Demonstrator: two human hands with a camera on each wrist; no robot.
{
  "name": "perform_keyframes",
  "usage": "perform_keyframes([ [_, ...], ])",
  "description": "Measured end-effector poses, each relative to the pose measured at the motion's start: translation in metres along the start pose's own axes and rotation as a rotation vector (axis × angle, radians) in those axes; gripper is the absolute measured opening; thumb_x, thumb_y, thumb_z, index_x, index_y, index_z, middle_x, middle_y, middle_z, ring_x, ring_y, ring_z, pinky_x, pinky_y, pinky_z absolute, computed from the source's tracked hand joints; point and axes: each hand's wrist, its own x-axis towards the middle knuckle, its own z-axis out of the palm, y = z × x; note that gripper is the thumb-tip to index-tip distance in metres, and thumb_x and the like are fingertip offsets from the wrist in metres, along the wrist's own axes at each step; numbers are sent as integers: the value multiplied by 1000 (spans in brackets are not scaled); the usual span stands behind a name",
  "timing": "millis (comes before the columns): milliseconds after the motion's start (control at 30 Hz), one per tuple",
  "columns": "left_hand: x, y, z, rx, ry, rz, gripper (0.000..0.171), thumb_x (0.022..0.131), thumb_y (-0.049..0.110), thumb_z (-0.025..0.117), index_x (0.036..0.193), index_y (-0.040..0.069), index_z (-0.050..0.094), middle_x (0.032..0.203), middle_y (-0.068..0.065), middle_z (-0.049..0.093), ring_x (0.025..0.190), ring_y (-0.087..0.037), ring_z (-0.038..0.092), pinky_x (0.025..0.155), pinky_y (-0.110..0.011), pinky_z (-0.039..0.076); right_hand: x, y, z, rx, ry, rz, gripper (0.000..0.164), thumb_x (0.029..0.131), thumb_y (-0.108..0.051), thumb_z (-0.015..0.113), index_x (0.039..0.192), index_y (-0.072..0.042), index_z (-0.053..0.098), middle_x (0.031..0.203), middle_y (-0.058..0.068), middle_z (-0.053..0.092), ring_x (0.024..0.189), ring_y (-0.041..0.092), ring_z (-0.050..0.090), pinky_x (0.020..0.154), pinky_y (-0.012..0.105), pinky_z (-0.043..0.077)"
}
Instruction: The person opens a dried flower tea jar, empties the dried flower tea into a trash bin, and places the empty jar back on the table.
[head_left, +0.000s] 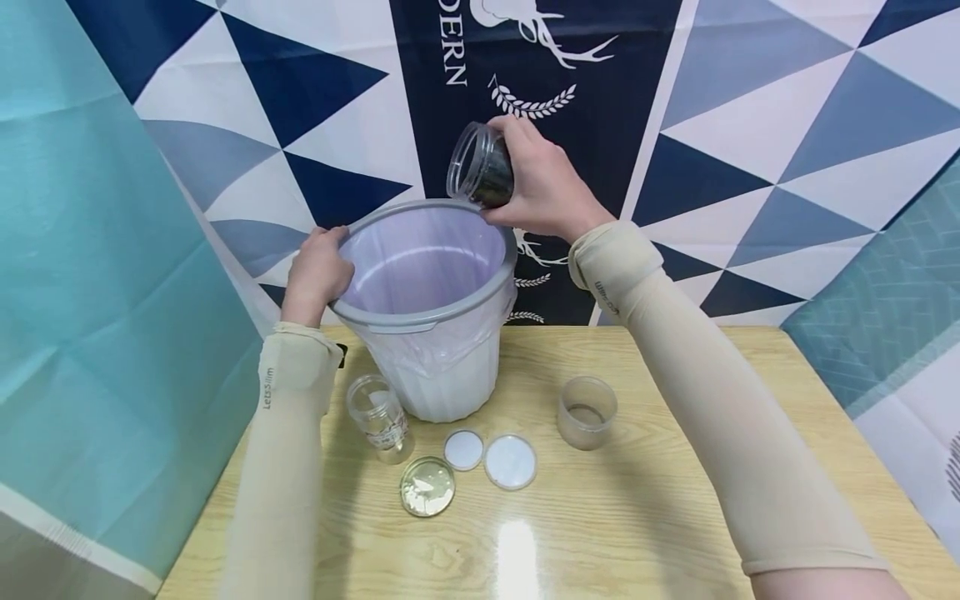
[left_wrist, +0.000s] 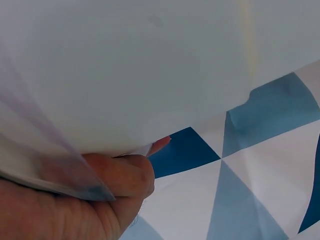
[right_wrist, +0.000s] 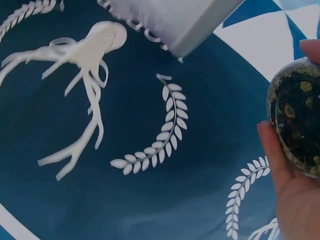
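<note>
My right hand (head_left: 543, 179) grips a clear jar (head_left: 495, 177) above the back right rim of a white trash bin (head_left: 457, 375). The jar lies tipped over, its open mouth turned left towards the bin. In the right wrist view, dark loose bits with yellowish pieces show through the jar's base (right_wrist: 302, 115). With my left hand (head_left: 321, 267) I hold the bin's grey rim (head_left: 435, 319) at the left side, the thumb and fingers curled about the edge. A thin translucent liner (head_left: 420, 258) covers the bin's inside and folds over the rim.
On the wooden table (head_left: 600, 533), a clear printed jar (head_left: 381, 418) stands left of the bin. In front lie a gold-toned lid (head_left: 427, 487), a small white disc (head_left: 463, 450) and a larger white disc (head_left: 510, 462). A clear tub (head_left: 587, 412) stands to the right. Patterned cloth (head_left: 750, 150) hangs behind.
</note>
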Motion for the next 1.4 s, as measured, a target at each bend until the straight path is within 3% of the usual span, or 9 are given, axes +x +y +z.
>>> perform_keyframes([
  [200, 1, 0, 3, -14, -1, -1, 69, 91, -1, 41, 159, 1, 36, 158, -30, 36, 143, -49, 40, 117, -62, 36, 4, -4, 4, -140, -68, -31, 89, 72, -16, 86, 148, -7, 41, 127, 18, 53, 106, 35, 61, 98, 48, 54],
  [400, 2, 1, 4, -12, -1, -7, 69, 91, -1, 43, 160, 2, 36, 158, -30, 36, 142, -50, 41, 116, -62, 38, 5, -6, 5, -239, -76, -96, 87, 72, -15, 86, 146, -4, 42, 120, 20, 53, 103, 37, 61, 96, 50, 55],
  [933, 4, 6, 2, -20, -2, 6, 70, 91, -2, 42, 160, 3, 35, 158, -31, 36, 142, -51, 41, 115, -62, 38, 10, -10, -6, -353, -52, -160, 81, 76, -18, 86, 143, 0, 45, 119, 21, 54, 103, 37, 58, 95, 50, 54],
  [1100, 4, 5, 1, -18, -6, 3, 70, 91, -2, 42, 160, 3, 35, 158, -31, 35, 142, -51, 40, 115, -62, 38, 12, -15, -5, -412, -74, -208, 79, 76, -13, 86, 143, 0, 45, 123, 21, 52, 108, 38, 57, 95, 50, 56],
  [1400, 0, 2, 2, -27, 0, -3, 70, 90, -1, 43, 160, 2, 35, 158, -31, 35, 140, -51, 42, 114, -62, 39, 16, -18, 0, -512, -82, -290, 81, 77, -16, 86, 145, 1, 45, 122, 23, 52, 100, 39, 56, 89, 50, 56],
])
